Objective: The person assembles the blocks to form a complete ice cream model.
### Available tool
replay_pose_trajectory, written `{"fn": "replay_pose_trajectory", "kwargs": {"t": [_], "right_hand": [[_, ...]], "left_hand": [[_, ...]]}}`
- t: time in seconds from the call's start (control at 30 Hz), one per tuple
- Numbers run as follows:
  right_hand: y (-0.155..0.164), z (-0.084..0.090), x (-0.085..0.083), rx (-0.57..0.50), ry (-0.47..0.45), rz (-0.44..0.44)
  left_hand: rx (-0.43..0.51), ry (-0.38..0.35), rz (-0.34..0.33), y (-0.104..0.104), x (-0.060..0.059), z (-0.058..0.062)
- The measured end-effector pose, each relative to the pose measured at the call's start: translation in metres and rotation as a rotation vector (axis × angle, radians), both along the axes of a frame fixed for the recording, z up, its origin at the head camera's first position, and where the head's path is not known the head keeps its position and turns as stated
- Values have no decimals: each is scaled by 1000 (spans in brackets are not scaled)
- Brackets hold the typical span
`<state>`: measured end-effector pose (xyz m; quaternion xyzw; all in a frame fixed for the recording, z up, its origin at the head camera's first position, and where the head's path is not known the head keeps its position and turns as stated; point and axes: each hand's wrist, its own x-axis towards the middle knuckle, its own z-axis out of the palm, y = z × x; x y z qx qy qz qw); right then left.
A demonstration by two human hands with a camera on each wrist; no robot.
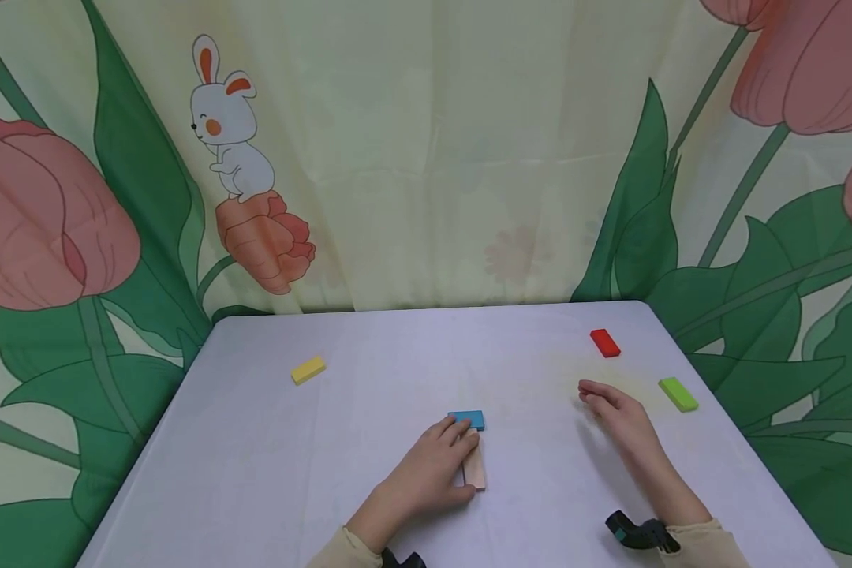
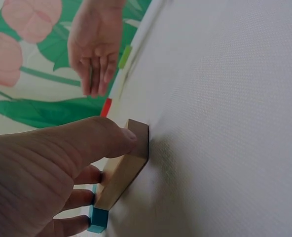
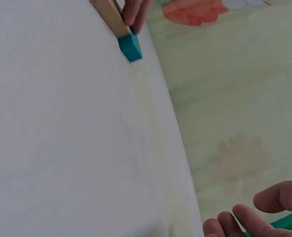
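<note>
My left hand (image 1: 436, 469) holds a plain wooden block (image 1: 474, 469) on the white table. The thumb presses at the block's near end, and the fingers lie along its far part. A blue block (image 1: 468, 419) sits crosswise at the wooden block's far end, right by the fingertips; the left wrist view shows the blue block (image 2: 97, 219) against the wood. My right hand (image 1: 625, 422) hovers over the right side of the table with nothing in it, its fingers loosely bent. The nearest blocks to it are a red block (image 1: 605, 343) and a green block (image 1: 678, 394).
A yellow block (image 1: 308, 370) lies on the far left of the white table (image 1: 270, 465). Behind the table's back edge hangs a curtain (image 1: 433, 158) printed with tulips and a rabbit. Dark straps with camera mounts (image 1: 639, 532) sit at the wrists.
</note>
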<state>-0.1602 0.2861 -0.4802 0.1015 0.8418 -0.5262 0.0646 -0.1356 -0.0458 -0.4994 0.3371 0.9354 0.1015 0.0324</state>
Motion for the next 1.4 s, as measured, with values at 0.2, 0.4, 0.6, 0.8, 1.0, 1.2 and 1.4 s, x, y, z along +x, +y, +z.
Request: {"fn": "replay_pose_trajectory", "kwargs": {"t": [0.2,0.4,0.6,0.8,1.0,1.2,1.4], "right_hand": [[32,2,-2,150,57,-75],[60,-5,-1,269,93,-160],[89,-9,-2,342,100,-233],[111,-7,-1,391,93,-240],[127,-6,-1,446,53,-263],[135,-16,-7,477,-6,-254],[129,-18,-12,484,-6,-281]], "left_hand": [[-2,11,-6,0,1,-1],[1,-2,-4,0,2,-3],[1,-7,-9,0,3,-3],[1,-15,-13,1,3,-3],[4,1,-22,1,2,-3],[-1,2,-19,-1,1,-3],[1,-12,-16,-3,0,-3]]}}
